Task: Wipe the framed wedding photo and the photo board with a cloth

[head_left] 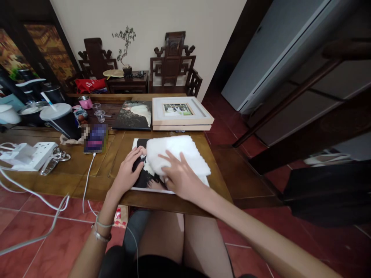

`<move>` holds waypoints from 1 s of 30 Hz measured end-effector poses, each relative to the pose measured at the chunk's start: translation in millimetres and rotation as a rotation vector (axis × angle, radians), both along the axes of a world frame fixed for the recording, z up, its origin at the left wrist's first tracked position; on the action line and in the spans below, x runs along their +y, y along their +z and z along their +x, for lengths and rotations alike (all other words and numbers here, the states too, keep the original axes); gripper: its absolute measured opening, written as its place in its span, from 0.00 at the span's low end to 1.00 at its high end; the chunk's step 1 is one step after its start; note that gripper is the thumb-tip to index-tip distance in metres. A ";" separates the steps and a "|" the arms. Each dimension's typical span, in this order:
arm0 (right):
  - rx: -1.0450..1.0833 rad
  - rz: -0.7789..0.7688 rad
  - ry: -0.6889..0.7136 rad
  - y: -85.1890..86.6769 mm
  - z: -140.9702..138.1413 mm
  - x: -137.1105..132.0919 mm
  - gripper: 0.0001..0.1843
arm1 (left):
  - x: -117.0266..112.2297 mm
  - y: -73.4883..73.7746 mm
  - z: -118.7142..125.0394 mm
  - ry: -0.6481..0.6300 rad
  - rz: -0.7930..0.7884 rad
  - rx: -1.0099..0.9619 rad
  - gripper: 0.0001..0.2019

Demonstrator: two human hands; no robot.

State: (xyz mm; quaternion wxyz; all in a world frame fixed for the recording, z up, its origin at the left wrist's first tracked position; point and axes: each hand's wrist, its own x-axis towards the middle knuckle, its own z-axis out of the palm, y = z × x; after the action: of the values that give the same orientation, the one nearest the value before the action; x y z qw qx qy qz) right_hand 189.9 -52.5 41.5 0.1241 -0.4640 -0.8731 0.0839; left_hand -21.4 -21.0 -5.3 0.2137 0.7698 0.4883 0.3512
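Note:
A photo panel (142,181) with a dark picture lies flat at the table's near edge, partly covered by a white fluffy cloth (179,148). My right hand (182,177) rests on the cloth's near side, fingers spread over it; its thumb side is partly hidden. On the panel's left edge lies my left hand (129,170), its fingers stretched out and holding nothing. How far the picture runs beneath the cloth is hidden.
Behind the panel are stacked white frames (199,112) and another dark photo panel (133,116). To the left are a phone (95,139) on a cable, a lidded black cup (62,119), a power strip (43,152) and a pink mug (85,102). Wooden chairs (174,58) stand beyond.

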 end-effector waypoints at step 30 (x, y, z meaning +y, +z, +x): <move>0.077 0.105 -0.037 9.5 3.4 -40.9 0.09 | -13.4 24.2 4.0 0.150 -0.003 -0.460 0.23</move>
State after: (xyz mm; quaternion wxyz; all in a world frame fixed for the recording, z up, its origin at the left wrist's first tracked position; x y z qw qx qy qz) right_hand 193.2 -93.4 51.0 0.1833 -0.4694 -0.8621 0.0533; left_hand -17.4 -34.5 18.9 0.2935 0.6308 0.4831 0.5315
